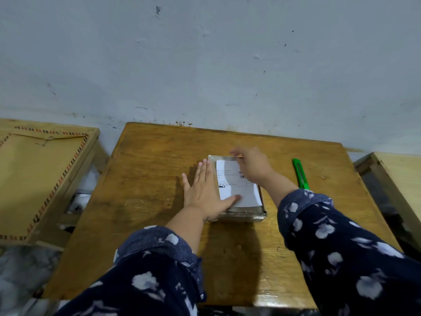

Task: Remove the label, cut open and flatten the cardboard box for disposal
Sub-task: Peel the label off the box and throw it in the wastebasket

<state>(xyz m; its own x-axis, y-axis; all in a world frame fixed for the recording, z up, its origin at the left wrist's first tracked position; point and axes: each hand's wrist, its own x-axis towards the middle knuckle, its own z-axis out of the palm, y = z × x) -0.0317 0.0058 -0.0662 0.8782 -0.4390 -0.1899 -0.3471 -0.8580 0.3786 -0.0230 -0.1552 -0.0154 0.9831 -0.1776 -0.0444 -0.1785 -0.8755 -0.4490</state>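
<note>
A small taped cardboard box (241, 214) lies flat on the wooden table (148, 179). A white printed label (232, 181) covers most of its top. My left hand (205, 190) lies flat against the box's left side, fingers straight, thumb pressing on the label's near left corner. My right hand (252, 166) reaches over the far right part of the box. Its fingertips pinch at the label's far edge, near the top right corner. A green utility knife (300, 173) lies on the table to the right of the box, apart from both hands.
A grey wall stands right behind the table. A wooden board with a patterned border (38, 179) sits on a stand at the left. Another wooden piece of furniture (401, 179) stands at the right edge. Crumpled pale material (18, 270) lies at the lower left.
</note>
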